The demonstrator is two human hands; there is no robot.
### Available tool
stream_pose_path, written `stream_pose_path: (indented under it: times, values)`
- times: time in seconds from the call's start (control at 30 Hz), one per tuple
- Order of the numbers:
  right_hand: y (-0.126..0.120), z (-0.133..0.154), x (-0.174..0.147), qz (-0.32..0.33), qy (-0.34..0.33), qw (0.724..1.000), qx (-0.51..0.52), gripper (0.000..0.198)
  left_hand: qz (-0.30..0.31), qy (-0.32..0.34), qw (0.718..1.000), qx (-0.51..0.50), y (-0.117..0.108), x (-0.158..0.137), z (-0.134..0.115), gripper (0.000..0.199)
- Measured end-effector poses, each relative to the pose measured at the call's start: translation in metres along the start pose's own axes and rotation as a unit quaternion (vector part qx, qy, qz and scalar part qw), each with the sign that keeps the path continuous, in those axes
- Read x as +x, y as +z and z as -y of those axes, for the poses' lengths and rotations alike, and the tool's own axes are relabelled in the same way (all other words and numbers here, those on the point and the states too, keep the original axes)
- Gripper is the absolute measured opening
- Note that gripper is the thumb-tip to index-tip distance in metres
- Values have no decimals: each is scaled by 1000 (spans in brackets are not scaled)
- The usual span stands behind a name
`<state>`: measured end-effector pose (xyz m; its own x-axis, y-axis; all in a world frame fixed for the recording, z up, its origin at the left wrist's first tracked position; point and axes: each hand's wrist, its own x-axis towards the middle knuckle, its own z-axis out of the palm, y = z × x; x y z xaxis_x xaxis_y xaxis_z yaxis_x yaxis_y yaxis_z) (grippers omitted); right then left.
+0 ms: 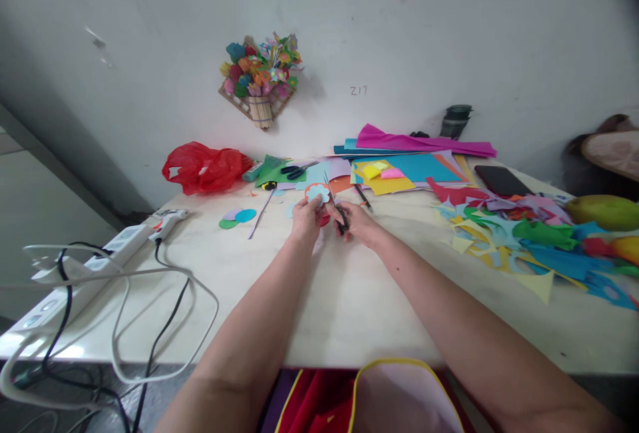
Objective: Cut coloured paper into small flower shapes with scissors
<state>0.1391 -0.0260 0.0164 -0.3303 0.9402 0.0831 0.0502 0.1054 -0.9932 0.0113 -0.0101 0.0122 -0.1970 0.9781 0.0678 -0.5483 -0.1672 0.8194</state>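
Observation:
Over the middle of the table, my left hand (307,215) is closed on a light blue paper flower (317,192) with an orange-red paper piece showing along its upper edge. My right hand (353,220) is wrapped round the black handles of a pair of scissors (342,219). The blades point up and away, close to the right side of the flower; whether they touch the paper I cannot tell. Something red shows just below the flower, mostly hidden by my fingers. Green, lilac and blue paper circles (245,215) lie to the left of my hands.
Coloured paper sheets (429,167) lie at the back, beside a second pair of scissors (293,171) and a pencil (364,198). Paper scraps (544,240) and a phone (502,181) are at right. A red plastic bag (207,167) and power strips (90,273) with cables occupy the left.

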Motion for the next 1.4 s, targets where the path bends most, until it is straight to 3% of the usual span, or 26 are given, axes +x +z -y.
stream_pose_path:
  times: [0.4, 0.6, 1.4]
  values:
    - [3, 6, -2, -10, 4, 1000, -6, 35, -1, 11, 1000, 7, -1, 3, 3, 17]
    - [5, 10, -3, -19, 12, 1000, -10, 35, -9, 4, 1000, 4, -1, 4, 3, 9]
    - [-1, 20, -7, -9, 30, 996, -86, 25, 46, 28, 999, -6, -6, 4, -7, 26]
